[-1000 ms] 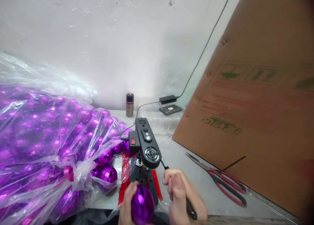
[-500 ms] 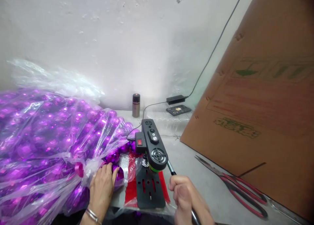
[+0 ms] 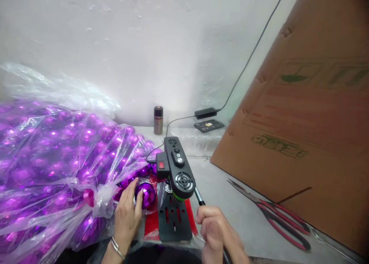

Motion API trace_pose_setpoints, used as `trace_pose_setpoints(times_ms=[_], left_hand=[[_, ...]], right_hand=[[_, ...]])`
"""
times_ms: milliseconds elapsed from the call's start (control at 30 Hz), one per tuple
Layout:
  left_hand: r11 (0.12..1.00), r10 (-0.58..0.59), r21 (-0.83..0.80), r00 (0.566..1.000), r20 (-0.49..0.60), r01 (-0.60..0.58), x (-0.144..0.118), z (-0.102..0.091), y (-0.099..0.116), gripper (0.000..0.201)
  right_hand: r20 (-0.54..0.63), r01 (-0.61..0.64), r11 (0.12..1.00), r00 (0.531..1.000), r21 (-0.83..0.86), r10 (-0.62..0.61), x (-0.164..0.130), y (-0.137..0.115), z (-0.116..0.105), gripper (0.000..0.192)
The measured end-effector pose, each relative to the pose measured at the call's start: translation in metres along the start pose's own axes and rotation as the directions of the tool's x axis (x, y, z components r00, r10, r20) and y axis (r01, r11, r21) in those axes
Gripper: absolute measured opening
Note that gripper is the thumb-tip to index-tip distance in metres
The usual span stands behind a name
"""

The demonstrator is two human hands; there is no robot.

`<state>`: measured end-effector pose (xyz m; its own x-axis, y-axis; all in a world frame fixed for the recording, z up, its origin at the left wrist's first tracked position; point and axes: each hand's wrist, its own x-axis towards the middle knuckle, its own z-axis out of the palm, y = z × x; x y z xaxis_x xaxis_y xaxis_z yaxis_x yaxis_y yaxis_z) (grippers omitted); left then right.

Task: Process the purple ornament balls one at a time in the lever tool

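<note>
A shiny purple faceted ball [image 3: 147, 196] lies beside the clear plastic bag [image 3: 106, 196] that holds many more such balls. My left hand [image 3: 128, 206] rests over the ball's left side, thumb against it, fingers stretched out rather than wrapped round it. My right hand [image 3: 216, 229] is closed round the black-gripped end of a metal lever [image 3: 198, 195]. This lever runs to a black machine [image 3: 177, 166] with round vents, buttons and a red switch. Under it is a slotted black base plate [image 3: 175, 229] on red sheeting [image 3: 152, 222].
Large red-and-black-handled scissors [image 3: 276, 216] lie on the right, beside a big cardboard box [image 3: 288, 114]. Against the wall stand a small dark-capped bottle [image 3: 158, 120], a black power adapter [image 3: 205, 113] with a cable, and a dark phone-like slab [image 3: 209, 125].
The purple ball has shifted right toward the machine, and more of it shows. My left hand has moved slightly right with it. My right hand still grips the lever.
</note>
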<state>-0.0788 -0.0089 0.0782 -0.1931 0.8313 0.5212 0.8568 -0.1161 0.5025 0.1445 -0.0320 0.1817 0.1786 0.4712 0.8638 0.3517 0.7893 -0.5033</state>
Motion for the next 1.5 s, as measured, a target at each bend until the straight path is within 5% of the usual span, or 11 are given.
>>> trace_pose_setpoints(times_ms=[133,233,433,500,633,767,833,933,1033,1167,1500], left_hand=[[0.959,-0.281,0.106,0.929,0.24,0.263,0.003,0.002,0.003,0.053],[0.955,-0.268,-0.021,0.894,0.359,0.295,0.006,0.01,0.01,0.059],[0.871,-0.245,-0.332,0.905,0.348,0.363,0.011,0.014,0.02,0.074],[0.715,-0.397,-0.464,0.85,0.347,0.523,0.015,0.007,0.023,0.069],[0.154,-0.641,-0.772,0.657,0.397,0.617,0.018,-0.012,0.031,0.059],[-0.302,-0.514,-0.781,0.597,0.616,0.546,-0.002,-0.02,0.035,0.051],[-0.382,-0.417,-0.73,0.599,0.684,0.567,-0.018,-0.017,0.038,0.053],[-0.213,-0.411,-0.729,0.617,0.671,0.65,-0.04,-0.005,0.044,0.061],[0.133,-0.404,-0.699,0.682,0.609,0.703,-0.051,0.01,0.046,0.081],[0.568,-0.387,-0.576,0.809,0.443,0.588,-0.059,0.031,0.039,0.094],[0.807,-0.269,-0.427,0.897,0.35,0.408,-0.06,0.052,0.043,0.086]], right_hand=[[-0.015,-0.045,0.999,0.999,-0.013,0.045,0.0,-0.002,0.001,0.036],[-0.009,-0.03,0.999,1.0,-0.024,0.03,0.003,-0.004,0.002,0.036],[-0.027,-0.103,0.995,0.994,0.005,0.103,0.02,-0.013,0.006,0.035],[0.019,-0.129,0.992,0.991,0.009,0.129,0.029,-0.015,0.005,0.035],[0.083,-0.11,0.994,0.991,0.027,0.107,0.039,-0.016,0.0,0.036],[0.106,-0.125,0.992,0.987,0.023,0.122,0.04,-0.017,-0.002,0.035],[0.1,-0.128,0.992,0.987,0.02,0.125,0.039,-0.017,-0.002,0.035],[0.099,-0.107,0.994,0.99,0.016,0.105,0.039,-0.018,-0.002,0.035],[0.107,-0.1,0.995,0.989,0.021,0.098,0.04,-0.018,-0.004,0.035],[0.144,-0.142,0.99,0.98,0.015,0.138,0.042,-0.02,-0.006,0.035],[0.026,-0.228,0.973,0.974,0.047,0.227,0.038,-0.029,0.002,0.037]])
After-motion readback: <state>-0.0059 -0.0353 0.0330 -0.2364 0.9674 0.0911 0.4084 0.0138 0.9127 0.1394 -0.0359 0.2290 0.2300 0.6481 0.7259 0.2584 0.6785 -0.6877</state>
